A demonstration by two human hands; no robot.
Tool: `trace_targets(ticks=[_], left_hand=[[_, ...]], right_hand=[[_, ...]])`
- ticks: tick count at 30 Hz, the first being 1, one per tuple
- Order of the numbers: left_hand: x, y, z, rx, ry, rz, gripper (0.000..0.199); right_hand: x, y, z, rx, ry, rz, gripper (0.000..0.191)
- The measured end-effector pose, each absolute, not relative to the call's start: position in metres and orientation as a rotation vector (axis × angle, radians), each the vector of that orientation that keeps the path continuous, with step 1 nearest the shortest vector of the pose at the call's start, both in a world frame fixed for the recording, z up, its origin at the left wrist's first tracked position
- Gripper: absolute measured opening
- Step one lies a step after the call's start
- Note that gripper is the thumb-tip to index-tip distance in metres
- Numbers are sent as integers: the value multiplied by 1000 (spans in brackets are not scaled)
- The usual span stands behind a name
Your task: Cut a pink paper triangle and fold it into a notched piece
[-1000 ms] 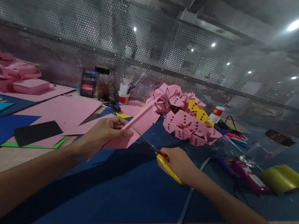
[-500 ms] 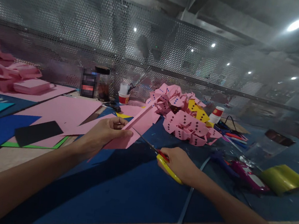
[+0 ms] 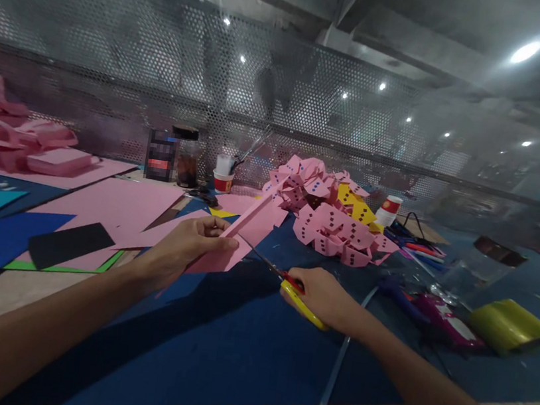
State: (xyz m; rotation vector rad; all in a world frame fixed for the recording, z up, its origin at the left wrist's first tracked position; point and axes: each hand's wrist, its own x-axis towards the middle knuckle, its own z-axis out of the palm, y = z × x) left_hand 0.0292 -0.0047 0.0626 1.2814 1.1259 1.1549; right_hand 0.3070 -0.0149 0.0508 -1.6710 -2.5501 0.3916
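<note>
Two hands engaged. The left hand [image 3: 188, 245] pinches a folded pink paper [image 3: 214, 260] between thumb and fingers, above the blue work surface [image 3: 228, 357], short of the dotted pink pile [image 3: 341, 232]. The right hand [image 3: 325, 294] is wrapped round the yellow-handled scissors [image 3: 300, 306], blades at the paper's edge; how far they are parted cannot be told. Advisable: keep the pinch firm, the left thumb off the blade line, and cut straight along the fold. Against the earlier frame, the view has shifted slightly; grip and blades appear unchanged.
</note>
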Motion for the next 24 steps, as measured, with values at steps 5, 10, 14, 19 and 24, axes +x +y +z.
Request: trace_targets(ticks=[5,10,14,19,24], left_hand=[[28,-4,63,1215,1078,1151,48],[25,-1,65,1168,1040,1178,48],[21,4,62,1144,1062,1201,50],[21,2,63,1168,1051,1192,47],[23,0,65,1220,1085,1117,47]], right_hand=[[309,-14,48,-1643,-2566,384,23],[308,-14,51,-1670,-2587,391,21],[309,-16,61,-1721,-2595,392,22],[326,-9,75,-1732,-2553,391,22],[351,-3,96,-1642,-2431,252,36]])
